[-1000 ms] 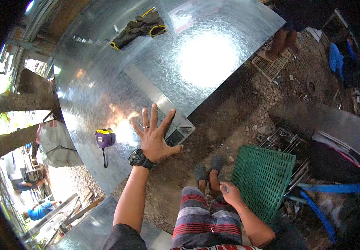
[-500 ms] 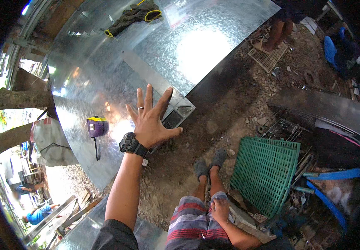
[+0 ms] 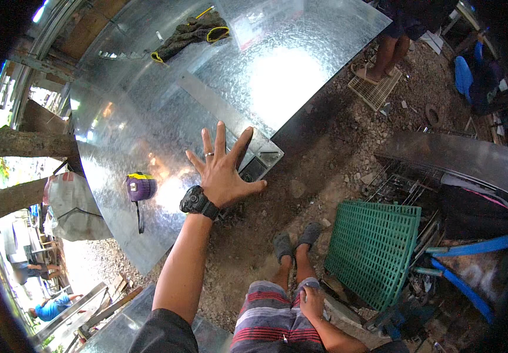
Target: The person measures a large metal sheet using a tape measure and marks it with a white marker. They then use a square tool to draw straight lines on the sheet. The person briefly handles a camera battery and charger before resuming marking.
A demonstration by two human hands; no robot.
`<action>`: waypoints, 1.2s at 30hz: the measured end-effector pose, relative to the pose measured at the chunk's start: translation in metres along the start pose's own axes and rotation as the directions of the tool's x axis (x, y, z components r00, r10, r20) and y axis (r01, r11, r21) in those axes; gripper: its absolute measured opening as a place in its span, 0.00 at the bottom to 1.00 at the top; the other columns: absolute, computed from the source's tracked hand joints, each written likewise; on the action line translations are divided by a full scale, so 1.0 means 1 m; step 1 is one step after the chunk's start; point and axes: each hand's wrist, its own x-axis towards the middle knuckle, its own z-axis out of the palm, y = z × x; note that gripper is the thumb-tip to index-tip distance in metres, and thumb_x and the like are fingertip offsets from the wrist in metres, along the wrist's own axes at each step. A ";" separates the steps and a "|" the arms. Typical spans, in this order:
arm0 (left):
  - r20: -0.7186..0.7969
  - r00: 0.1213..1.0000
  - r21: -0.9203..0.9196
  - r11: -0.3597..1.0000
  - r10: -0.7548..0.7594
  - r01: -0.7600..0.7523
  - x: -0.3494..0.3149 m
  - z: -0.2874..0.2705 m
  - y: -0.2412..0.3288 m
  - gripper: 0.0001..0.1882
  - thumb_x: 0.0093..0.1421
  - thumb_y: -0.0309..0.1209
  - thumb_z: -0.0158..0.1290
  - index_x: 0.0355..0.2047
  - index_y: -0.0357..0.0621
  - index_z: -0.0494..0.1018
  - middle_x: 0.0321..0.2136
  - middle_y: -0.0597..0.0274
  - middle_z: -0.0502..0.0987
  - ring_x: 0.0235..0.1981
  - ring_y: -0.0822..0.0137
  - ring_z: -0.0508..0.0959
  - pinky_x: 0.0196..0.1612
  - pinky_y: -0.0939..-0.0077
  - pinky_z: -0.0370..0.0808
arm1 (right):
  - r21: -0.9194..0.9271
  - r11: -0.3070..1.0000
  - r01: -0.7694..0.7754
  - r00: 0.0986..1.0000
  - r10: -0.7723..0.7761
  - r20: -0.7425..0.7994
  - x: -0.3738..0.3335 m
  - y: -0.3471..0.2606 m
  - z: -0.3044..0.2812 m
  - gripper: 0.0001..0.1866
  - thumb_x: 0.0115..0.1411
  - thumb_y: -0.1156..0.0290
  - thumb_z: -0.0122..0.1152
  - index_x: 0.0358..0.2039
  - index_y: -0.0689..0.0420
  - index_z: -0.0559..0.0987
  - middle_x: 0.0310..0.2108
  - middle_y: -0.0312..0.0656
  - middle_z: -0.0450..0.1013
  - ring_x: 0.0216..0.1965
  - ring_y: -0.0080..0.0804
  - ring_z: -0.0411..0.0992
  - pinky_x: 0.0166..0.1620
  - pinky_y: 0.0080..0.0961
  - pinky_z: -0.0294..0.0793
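My left hand (image 3: 225,176) is stretched out with its fingers spread, holding nothing. A ring and a black wristwatch (image 3: 198,203) are on this arm. The hand is above the edge of a shiny sheet-metal surface (image 3: 148,106), by a flat metal strip (image 3: 218,110) with a boxy, open-framed end; whether it touches them I cannot tell. Left of the hand lies a purple and yellow tape measure (image 3: 141,187) with a black strap. My right hand (image 3: 311,302) rests on my knee, over striped shorts (image 3: 271,315), its fingers lying along the cloth.
Dark work gloves (image 3: 190,39) with yellow cuffs lie on the far sheet metal. A green plastic grid panel (image 3: 374,253) leans at the right, near blue tubes (image 3: 477,247) and a metal sheet (image 3: 454,156). Another person's legs (image 3: 390,56) stand at the far right on stony ground.
My left hand has shifted slightly to the right in the picture, still spread. The view has moved a little. My right hand stays on my knee.
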 end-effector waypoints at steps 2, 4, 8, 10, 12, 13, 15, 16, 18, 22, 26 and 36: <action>-0.001 1.000 0.013 1.000 -0.006 0.006 0.000 0.000 0.001 0.68 0.31 0.62 0.73 0.76 0.86 0.54 0.80 0.47 0.38 0.79 0.33 0.31 0.67 0.10 0.27 | -0.004 1.000 0.002 1.000 -0.002 -0.001 0.002 0.001 -0.001 0.16 0.69 0.61 0.60 0.50 0.56 0.83 0.47 0.52 0.82 0.50 0.56 0.78 0.56 0.54 0.71; -0.010 1.000 0.022 1.000 -0.010 0.010 -0.001 0.002 0.001 0.68 0.31 0.63 0.73 0.76 0.86 0.54 0.80 0.48 0.38 0.79 0.33 0.31 0.67 0.10 0.27 | 0.008 1.000 0.002 1.000 -0.002 -0.008 0.005 0.001 -0.001 0.16 0.69 0.61 0.60 0.51 0.56 0.83 0.48 0.52 0.82 0.50 0.56 0.79 0.56 0.53 0.72; 0.008 1.000 0.030 0.999 -0.017 0.017 -0.001 0.000 0.001 0.68 0.32 0.63 0.73 0.76 0.86 0.54 0.81 0.49 0.38 0.79 0.34 0.31 0.68 0.11 0.27 | 0.115 0.989 -0.095 0.994 0.088 0.062 0.013 -0.005 -0.011 0.17 0.69 0.62 0.60 0.52 0.58 0.82 0.50 0.53 0.81 0.52 0.57 0.78 0.58 0.51 0.73; 0.012 1.000 0.017 1.000 -0.011 0.011 -0.002 -0.002 0.001 0.67 0.34 0.64 0.74 0.77 0.84 0.54 0.81 0.49 0.37 0.79 0.34 0.31 0.68 0.12 0.28 | 0.175 0.979 -0.101 0.994 0.091 0.065 0.021 -0.007 -0.017 0.18 0.71 0.61 0.58 0.54 0.59 0.81 0.51 0.54 0.81 0.54 0.58 0.77 0.60 0.50 0.73; 0.004 1.000 0.018 1.000 -0.007 0.007 -0.002 -0.002 0.002 0.67 0.34 0.63 0.74 0.77 0.84 0.54 0.81 0.49 0.38 0.79 0.34 0.32 0.69 0.12 0.28 | 0.218 0.976 -0.012 1.000 0.017 -0.020 0.028 -0.007 -0.020 0.21 0.74 0.59 0.55 0.58 0.60 0.80 0.53 0.54 0.80 0.56 0.59 0.75 0.60 0.51 0.73; 0.001 1.000 0.018 1.000 -0.003 0.003 -0.002 -0.001 0.003 0.67 0.34 0.63 0.74 0.77 0.84 0.54 0.81 0.50 0.38 0.79 0.34 0.32 0.69 0.12 0.28 | 0.239 0.971 -0.019 0.999 0.025 -0.021 0.035 -0.010 -0.024 0.21 0.74 0.59 0.55 0.58 0.60 0.80 0.54 0.55 0.79 0.56 0.58 0.75 0.61 0.50 0.73; 0.008 1.000 0.025 1.000 -0.003 0.003 -0.002 -0.002 0.005 0.67 0.34 0.63 0.74 0.77 0.84 0.54 0.81 0.50 0.37 0.79 0.34 0.32 0.69 0.13 0.27 | 0.279 0.960 -0.033 0.999 0.040 -0.021 0.056 -0.026 -0.042 0.22 0.76 0.59 0.53 0.59 0.61 0.79 0.56 0.57 0.78 0.58 0.58 0.75 0.61 0.50 0.73; 0.011 1.000 0.030 1.000 -0.005 0.005 -0.001 -0.004 0.006 0.67 0.35 0.63 0.74 0.77 0.84 0.54 0.81 0.50 0.37 0.79 0.34 0.32 0.69 0.13 0.27 | 0.323 0.946 -0.008 0.997 0.030 -0.064 0.069 -0.037 -0.055 0.22 0.76 0.59 0.53 0.60 0.61 0.79 0.56 0.57 0.78 0.58 0.57 0.75 0.61 0.50 0.73; 0.024 0.999 0.024 0.999 -0.023 0.022 -0.002 0.000 0.001 0.68 0.34 0.64 0.73 0.77 0.86 0.53 0.81 0.50 0.37 0.79 0.35 0.30 0.68 0.12 0.25 | 0.405 0.913 0.044 0.991 0.011 -0.133 0.100 -0.065 -0.081 0.22 0.77 0.59 0.52 0.61 0.61 0.78 0.57 0.58 0.77 0.58 0.57 0.75 0.61 0.49 0.73; 0.010 1.000 0.025 0.999 -0.020 0.020 -0.002 0.000 0.001 0.68 0.33 0.64 0.73 0.76 0.87 0.52 0.81 0.49 0.37 0.79 0.35 0.29 0.67 0.11 0.24 | 0.676 0.716 0.174 0.963 0.019 -0.268 0.178 -0.137 -0.163 0.21 0.75 0.65 0.57 0.62 0.63 0.78 0.56 0.52 0.80 0.55 0.40 0.79 0.58 0.34 0.76; 0.002 1.000 0.036 0.999 -0.013 0.013 -0.003 0.000 -0.001 0.69 0.32 0.64 0.73 0.76 0.89 0.52 0.81 0.51 0.36 0.79 0.35 0.29 0.68 0.11 0.25 | 0.599 0.617 0.511 0.843 -0.221 -0.491 0.244 -0.204 -0.248 0.18 0.74 0.68 0.60 0.58 0.65 0.81 0.52 0.47 0.83 0.51 0.31 0.81 0.52 0.29 0.80; 0.023 1.000 0.039 0.999 -0.018 0.017 0.000 -0.002 0.004 0.70 0.31 0.62 0.74 0.76 0.90 0.51 0.81 0.53 0.35 0.79 0.34 0.30 0.67 0.08 0.27 | 0.478 0.631 0.611 0.789 -0.532 -0.307 0.316 -0.271 -0.299 0.14 0.68 0.72 0.63 0.51 0.63 0.85 0.49 0.53 0.84 0.50 0.44 0.83 0.53 0.35 0.82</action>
